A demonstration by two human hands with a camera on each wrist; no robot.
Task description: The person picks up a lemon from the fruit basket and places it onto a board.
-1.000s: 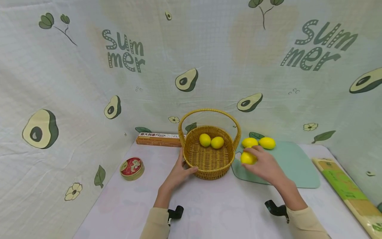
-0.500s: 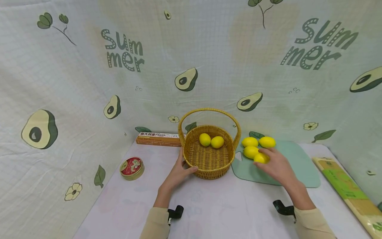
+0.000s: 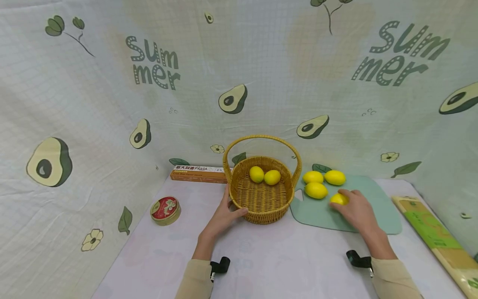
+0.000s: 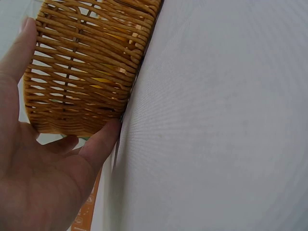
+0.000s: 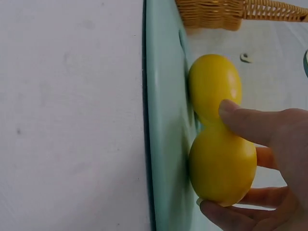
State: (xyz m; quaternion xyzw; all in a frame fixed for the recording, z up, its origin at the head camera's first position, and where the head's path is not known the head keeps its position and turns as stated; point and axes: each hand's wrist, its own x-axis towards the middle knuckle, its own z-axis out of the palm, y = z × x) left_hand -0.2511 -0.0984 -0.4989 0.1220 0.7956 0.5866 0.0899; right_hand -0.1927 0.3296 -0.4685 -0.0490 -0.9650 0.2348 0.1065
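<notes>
In the head view, a yellow wicker basket [image 3: 262,216] with a tall handle stands at mid-table, two lemons [image 3: 272,177] inside. My left hand [image 3: 222,214] grips its left front wall, thumb along the rim; the left wrist view shows thumb and fingers spread around the weave [image 4: 82,72]. My right hand [image 3: 357,210] pinches a lemon [image 3: 339,199] over the pale green cutting board [image 3: 377,207]. Thumb and fingertips are on opposite sides of that lemon [image 5: 222,168] in the right wrist view. Left of it and behind it lie three more lemons [image 3: 315,190] on the board.
Behind the basket's left side lies a pasta box [image 3: 199,174]. A round red-lidded tin [image 3: 165,210] sits at the left of the table. Along the right edge runs a long green and yellow packet [image 3: 429,232]. A printed cloth [image 3: 269,62] hangs behind everything.
My right hand has moved right across the board, and the lemon in its fingers now lies apart from the lemon to its left. The left hand and basket keep their place.
</notes>
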